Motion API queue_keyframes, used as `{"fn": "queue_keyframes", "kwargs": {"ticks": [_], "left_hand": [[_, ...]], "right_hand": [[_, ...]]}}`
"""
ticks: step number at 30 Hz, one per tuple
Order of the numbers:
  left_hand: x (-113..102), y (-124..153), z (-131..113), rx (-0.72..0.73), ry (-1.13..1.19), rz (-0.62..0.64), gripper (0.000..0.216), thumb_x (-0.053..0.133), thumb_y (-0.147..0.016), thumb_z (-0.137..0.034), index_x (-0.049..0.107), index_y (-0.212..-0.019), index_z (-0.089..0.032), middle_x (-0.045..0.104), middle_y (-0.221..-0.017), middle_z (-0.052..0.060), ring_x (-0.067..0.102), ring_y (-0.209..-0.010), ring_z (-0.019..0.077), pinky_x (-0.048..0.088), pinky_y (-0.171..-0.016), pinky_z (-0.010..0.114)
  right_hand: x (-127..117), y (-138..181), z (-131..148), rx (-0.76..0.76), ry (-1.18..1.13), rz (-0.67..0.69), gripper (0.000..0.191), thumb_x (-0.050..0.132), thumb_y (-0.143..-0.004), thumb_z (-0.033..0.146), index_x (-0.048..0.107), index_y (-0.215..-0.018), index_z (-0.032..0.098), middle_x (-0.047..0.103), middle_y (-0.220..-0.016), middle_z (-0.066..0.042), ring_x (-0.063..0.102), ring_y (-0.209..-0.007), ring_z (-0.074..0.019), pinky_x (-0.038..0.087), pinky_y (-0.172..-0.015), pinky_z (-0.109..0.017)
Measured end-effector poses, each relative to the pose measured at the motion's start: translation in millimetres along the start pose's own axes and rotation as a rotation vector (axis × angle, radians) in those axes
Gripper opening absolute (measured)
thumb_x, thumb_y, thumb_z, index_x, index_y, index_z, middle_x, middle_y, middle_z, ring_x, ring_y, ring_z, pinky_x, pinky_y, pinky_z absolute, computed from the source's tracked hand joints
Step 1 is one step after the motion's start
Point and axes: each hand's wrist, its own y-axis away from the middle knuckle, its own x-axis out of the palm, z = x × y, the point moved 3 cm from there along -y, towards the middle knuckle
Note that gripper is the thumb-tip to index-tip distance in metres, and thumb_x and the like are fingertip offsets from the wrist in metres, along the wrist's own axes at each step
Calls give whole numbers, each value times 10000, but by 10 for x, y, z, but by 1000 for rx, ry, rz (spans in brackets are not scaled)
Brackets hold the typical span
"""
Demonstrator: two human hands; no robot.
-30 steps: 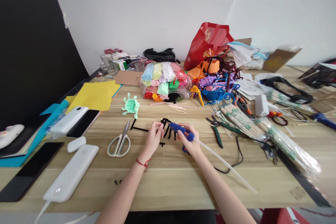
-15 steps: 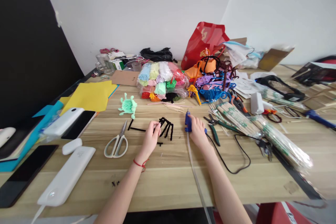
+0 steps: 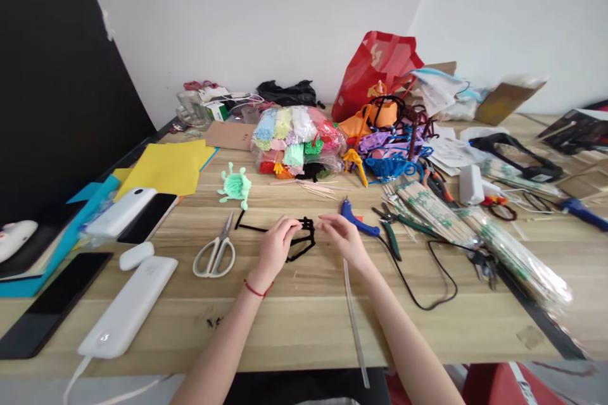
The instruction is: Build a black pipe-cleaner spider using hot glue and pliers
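Observation:
My left hand (image 3: 277, 245) pinches a black pipe-cleaner figure (image 3: 304, 238) at the middle of the wooden table (image 3: 304, 323). My right hand (image 3: 342, 235) reaches to the figure's right side, fingers curled toward it and touching it. A blue glue gun (image 3: 356, 219) lies on the table just right of my right hand, with its clear glue stick (image 3: 354, 323) trailing toward me and a black cord (image 3: 427, 278) running right. A loose black pipe-cleaner piece (image 3: 249, 226) lies left of the figure.
White-handled scissors (image 3: 216, 254) lie left of my hands. A mint green pipe-cleaner creature (image 3: 235, 185), a bag of coloured pipe cleaners (image 3: 297, 142), green pliers (image 3: 392, 228), bundled wooden sticks (image 3: 456, 221), a white power bank (image 3: 128, 307), phones (image 3: 52, 304) and yellow paper (image 3: 164, 168) surround them.
My right hand carried the glue gun away from the figure, set it down on the table to the right, let go, and came back to the black figure. My left hand kept its hold.

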Motion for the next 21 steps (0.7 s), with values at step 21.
{"fn": "queue_keyframes", "kwargs": {"ticks": [21], "left_hand": [[-188,17,181,-299,292,-341,82,397,-850,-210,430,-925,-220,486,-886,14,475,-678,113,396,-625,230]], "right_hand": [[0,12,-176,457,-696,-189,350,845,-519,308,742,-831,186,727,-725,-27,646,-609,-128,521,-604,-249]]}}
